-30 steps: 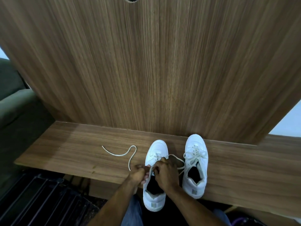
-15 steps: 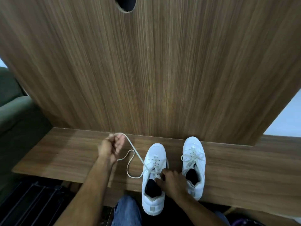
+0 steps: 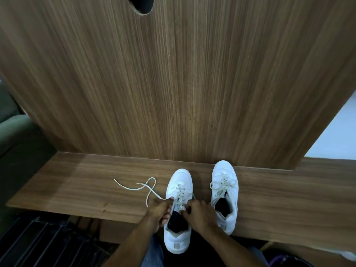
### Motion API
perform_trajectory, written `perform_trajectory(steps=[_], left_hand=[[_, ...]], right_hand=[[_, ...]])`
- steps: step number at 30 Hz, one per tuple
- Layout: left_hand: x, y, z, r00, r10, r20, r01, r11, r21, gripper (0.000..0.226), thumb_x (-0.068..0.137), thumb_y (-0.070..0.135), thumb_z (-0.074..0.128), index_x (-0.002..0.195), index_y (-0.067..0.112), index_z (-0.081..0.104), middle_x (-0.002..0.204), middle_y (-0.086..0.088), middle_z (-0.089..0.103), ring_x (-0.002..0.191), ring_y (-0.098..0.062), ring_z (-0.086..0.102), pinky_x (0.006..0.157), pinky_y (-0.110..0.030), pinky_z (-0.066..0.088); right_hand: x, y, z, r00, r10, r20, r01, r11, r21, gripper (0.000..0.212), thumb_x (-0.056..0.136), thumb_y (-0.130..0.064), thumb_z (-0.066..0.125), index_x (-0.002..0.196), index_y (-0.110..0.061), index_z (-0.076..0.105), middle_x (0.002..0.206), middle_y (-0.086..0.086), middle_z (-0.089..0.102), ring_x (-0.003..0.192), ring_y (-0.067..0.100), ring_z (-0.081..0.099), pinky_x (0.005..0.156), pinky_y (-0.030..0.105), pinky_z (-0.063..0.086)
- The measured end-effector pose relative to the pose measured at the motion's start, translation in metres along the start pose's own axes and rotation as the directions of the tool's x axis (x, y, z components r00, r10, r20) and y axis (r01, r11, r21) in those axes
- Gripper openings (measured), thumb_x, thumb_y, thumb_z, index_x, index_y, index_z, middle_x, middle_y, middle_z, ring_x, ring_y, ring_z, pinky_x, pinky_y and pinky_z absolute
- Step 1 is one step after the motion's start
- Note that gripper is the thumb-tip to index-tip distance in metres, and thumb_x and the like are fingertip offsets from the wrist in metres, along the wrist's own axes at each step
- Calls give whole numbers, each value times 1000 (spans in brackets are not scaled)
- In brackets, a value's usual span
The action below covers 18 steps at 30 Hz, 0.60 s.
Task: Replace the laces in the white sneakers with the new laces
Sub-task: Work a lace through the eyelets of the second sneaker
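We are partway through the left sneaker (image 3: pixel 180 191): its lace (image 3: pixel 149 189) crosses the lower eyelets in front of our hands, while the upper eyelets nearest us look unthreaded. Our left hand (image 3: pixel 160 208) curls its fingers round the lace at the shoe's left edge, and the free end trails in a loop over the table (image 3: pixel 77 189) beyond and to the left of that hand. Our right hand (image 3: pixel 198 211) has bent fingers at the tongue; whether it pinches the other end we cannot tell. Just right of it, the right sneaker (image 3: pixel 224 189) sits fully laced and tied. We judge roughly three quarters done: remaining eyelets, then the knot.
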State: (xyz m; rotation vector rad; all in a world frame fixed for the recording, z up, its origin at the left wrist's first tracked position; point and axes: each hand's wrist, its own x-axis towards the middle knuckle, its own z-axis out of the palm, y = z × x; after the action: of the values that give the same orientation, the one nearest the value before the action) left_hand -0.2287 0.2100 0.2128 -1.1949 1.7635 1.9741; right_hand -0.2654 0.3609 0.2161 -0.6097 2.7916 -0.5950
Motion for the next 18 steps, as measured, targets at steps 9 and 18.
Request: perform_trajectory(steps=[9,18], left_hand=[[-4,70,-33,921,217,-322,-336,861,-382,25,98,7,49,75,-1,55,66,-18,57,29,-10,53,28,-15,36],[-1,58,-40,963,177,-206,-230,934,-274,14,95,19,55,84,11,59,65,-8,56,38,-13,52,35,-17,39]], right_hand=[[1,4,-2,1000,0,31,-1,1000,27,29,84,-50,58,93,-23,65,100,0,70,99,22,64,75,30,46],[1,2,-2,999,37,33,-38,998,40,30,82,-50,58,94,-23,67,99,-2,71,98,21,65,76,29,47]])
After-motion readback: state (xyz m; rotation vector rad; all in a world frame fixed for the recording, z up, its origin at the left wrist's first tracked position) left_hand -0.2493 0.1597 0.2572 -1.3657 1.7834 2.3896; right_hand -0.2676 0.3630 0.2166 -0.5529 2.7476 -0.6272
